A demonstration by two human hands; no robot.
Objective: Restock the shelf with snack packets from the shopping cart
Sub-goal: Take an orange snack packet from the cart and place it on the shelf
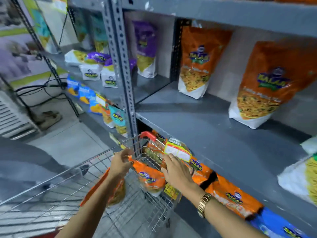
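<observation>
A wire shopping cart stands against the grey shelf, its red handle corner touching the upright. An orange snack packet lies in the cart's small upper basket. My left hand pinches the packet's top left corner. My right hand, with a ring and a gold watch on the wrist, rests flat on the packet's right side; whether its fingers grip it I cannot tell. Another orange packet lies lower in the cart under my left forearm. Two orange packets stand upright on the shelf.
Orange and blue packets line the lower shelf under my right arm. A white and yellow packet lies at the shelf's right edge. Purple, white and blue packets fill the left bay. Cables and shoes sit on the floor.
</observation>
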